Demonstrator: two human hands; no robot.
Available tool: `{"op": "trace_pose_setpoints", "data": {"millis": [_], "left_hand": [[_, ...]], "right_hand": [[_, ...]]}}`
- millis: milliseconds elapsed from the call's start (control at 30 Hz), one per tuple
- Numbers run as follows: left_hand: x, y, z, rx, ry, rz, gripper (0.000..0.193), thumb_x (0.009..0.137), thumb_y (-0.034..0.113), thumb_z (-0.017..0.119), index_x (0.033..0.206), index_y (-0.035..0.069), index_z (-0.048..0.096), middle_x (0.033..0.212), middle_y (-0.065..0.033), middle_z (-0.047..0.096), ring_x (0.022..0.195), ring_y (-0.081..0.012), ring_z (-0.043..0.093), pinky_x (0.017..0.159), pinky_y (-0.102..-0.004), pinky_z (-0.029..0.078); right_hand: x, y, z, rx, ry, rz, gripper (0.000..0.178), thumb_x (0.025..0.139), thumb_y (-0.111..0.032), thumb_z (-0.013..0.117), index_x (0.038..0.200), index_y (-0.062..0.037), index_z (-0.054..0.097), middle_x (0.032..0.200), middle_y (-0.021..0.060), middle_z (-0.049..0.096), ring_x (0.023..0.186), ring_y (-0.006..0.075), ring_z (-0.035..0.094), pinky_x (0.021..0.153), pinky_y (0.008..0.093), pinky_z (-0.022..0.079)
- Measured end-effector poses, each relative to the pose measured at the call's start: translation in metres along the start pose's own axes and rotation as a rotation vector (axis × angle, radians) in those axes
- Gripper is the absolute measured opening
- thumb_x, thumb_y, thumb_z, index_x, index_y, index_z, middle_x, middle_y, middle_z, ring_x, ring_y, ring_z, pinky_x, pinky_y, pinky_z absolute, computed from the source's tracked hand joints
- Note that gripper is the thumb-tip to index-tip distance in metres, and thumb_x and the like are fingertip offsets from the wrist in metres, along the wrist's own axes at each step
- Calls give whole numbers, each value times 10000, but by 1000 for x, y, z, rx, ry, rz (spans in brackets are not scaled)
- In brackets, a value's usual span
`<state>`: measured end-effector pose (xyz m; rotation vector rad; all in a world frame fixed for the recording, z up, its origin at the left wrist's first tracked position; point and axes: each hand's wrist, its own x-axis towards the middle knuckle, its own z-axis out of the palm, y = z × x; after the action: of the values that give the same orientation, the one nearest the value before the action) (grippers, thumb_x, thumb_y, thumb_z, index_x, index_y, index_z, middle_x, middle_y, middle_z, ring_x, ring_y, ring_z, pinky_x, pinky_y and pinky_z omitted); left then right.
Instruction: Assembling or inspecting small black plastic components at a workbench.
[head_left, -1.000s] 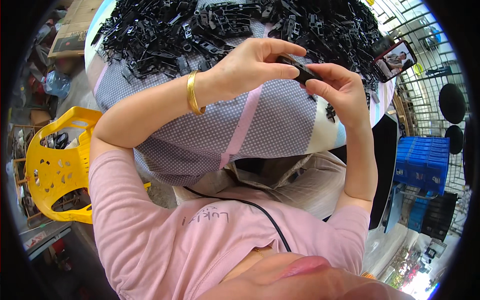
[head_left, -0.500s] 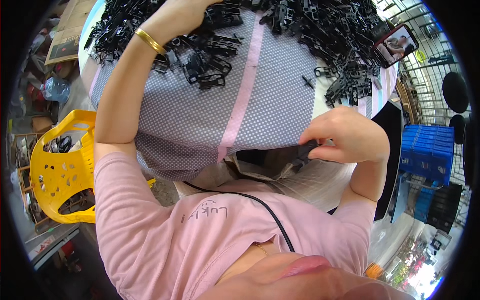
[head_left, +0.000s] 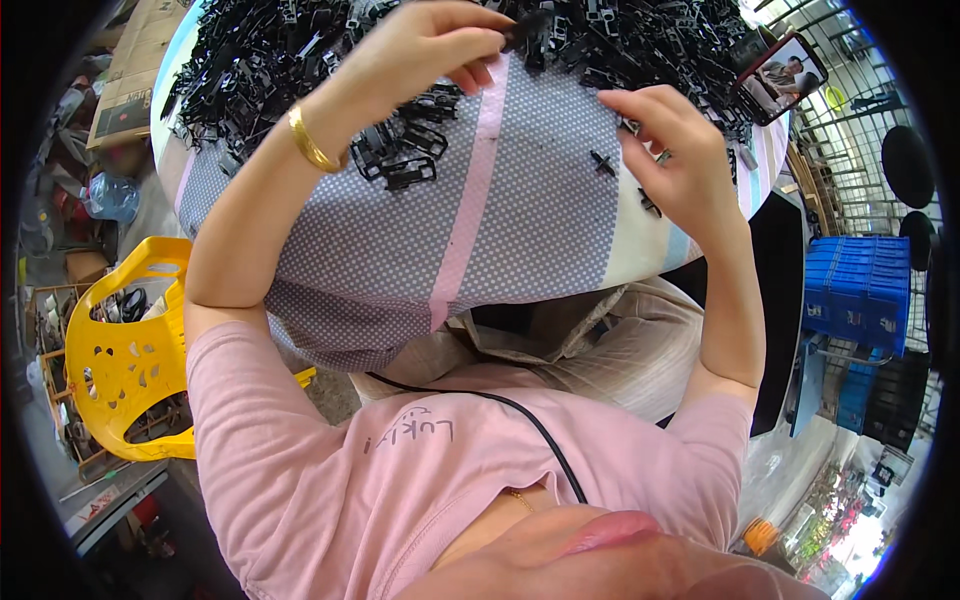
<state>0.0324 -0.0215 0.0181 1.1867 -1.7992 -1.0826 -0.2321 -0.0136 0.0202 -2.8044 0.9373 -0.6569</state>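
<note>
My left hand point(head_left: 432, 45) is over the far middle of the table, thumb and fingers pinched on a black plastic part point(head_left: 527, 30) blurred by motion. A gold bangle circles that wrist. My right hand point(head_left: 682, 145) hovers above the right side of the table, thumb and forefinger apart. Small dark bits show between its fingers, and whether it touches them is unclear. Beside it lie a small black cross-shaped piece point(head_left: 602, 162) and another small black piece point(head_left: 649, 202). Below my left hand are several black frame-like plastic parts point(head_left: 408, 160).
A large heap of black plastic parts point(head_left: 250, 75) covers the table's far side. The dotted grey tablecloth point(head_left: 390, 245) has a pink stripe. A phone point(head_left: 785, 78) stands at the far right. There is a yellow chair point(head_left: 125, 370) at left and blue crates point(head_left: 855, 290) at right.
My right hand has risen from the table's near edge, where it pinched something dark, to the right side of the tabletop. My left hand has moved right and nearer, now with a black part.
</note>
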Motion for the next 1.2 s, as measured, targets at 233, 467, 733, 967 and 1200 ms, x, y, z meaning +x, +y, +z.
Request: {"op": "trace_pose_setpoints", "data": {"millis": [233, 467, 733, 967, 1200], "left_hand": [[-12, 3, 35, -642, -200, -296, 337, 925, 275, 431, 1072, -10, 533, 765, -95, 600, 607, -132, 598, 506, -199, 487], [-17, 7, 39, -621, -222, -276, 360, 935, 299, 399, 986, -30, 536, 761, -99, 611, 615, -157, 612, 570, -244, 516], [-19, 2, 50, -729, -152, -158, 331, 911, 188, 471, 1144, -46, 496, 1016, -141, 589, 877, -176, 615, 781, -273, 516], [-16, 2, 49, -855, -249, -123, 336, 912, 172, 466, 1169, -44, 475, 1035, -130, 579, 896, -188, 609, 803, -283, 507], [-18, 10, 46, -752, -166, -253, 360, 923, 158, 430, 1211, -56, 409, 1044, -150, 558, 922, -235, 606, 827, -305, 498]], "right_hand": [[10, -28, 12, 762, 409, -19, 231, 720, 54, 646, 945, 10, 614, 946, 83, 586, 803, 130, 596, 682, 217, 504], [14, -31, 22, 351, 393, -75, 188, 716, 46, 650, 899, 9, 632, 907, 107, 619, 792, 171, 609, 687, 239, 498], [10, -27, 35, -24, 494, -224, 218, 660, 4, 686, 874, -38, 665, 916, 48, 643, 752, 185, 568, 620, 251, 469], [7, -18, 33, -137, 437, -253, 274, 686, -111, 669, 957, -77, 655, 995, 33, 634, 867, 213, 554, 777, 325, 412], [5, 35, 1, -297, 435, 173, 227, 726, -174, 684, 909, -48, 637, 944, 75, 603, 892, 236, 528, 795, 320, 413]]}}
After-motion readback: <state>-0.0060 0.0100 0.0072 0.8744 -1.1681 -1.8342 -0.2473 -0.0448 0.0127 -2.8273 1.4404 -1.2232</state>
